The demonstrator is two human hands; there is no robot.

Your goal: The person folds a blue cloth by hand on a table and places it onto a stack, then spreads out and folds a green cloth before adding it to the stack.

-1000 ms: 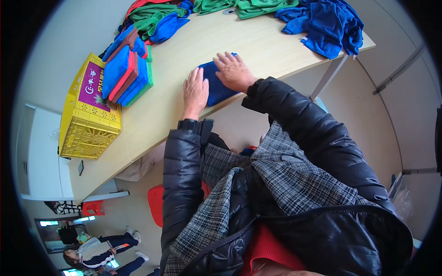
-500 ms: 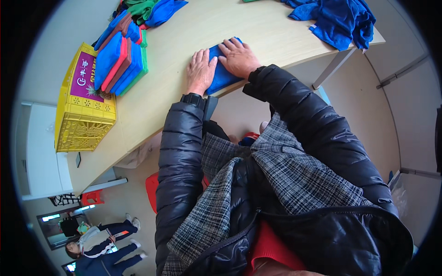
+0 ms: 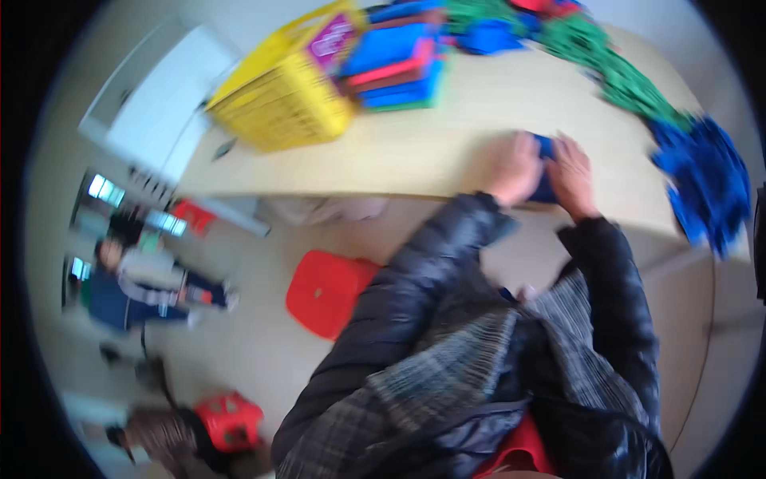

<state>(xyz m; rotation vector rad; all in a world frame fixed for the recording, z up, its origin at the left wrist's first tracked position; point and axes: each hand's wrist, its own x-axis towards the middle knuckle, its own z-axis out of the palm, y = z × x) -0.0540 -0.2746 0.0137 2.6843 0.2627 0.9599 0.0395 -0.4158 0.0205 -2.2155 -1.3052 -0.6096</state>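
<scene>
My view has just swung to the left and blurred, so the yellow plastic crate [image 3: 289, 100] has slid up and rightward in it, and a red stool [image 3: 325, 294] now shows far more fully on the floor in front of the crate. The handling itself has hardly moved on: the folded dark blue cloth [image 3: 545, 190] is still on the surface [image 3: 423, 164], well to the right of the crate, at the front edge. The left hand [image 3: 517, 169] covers its left side and the right hand [image 3: 572, 172] its right, a little apart, a blue strip between them; I can't tell whether they press or pinch. I'd judge this piece still being flattened: it lies apart from the stack of folded cloths [image 3: 391, 49] just right of the crate. Crumpled blue cloth [image 3: 706, 180] lies far right of the crate.
</scene>
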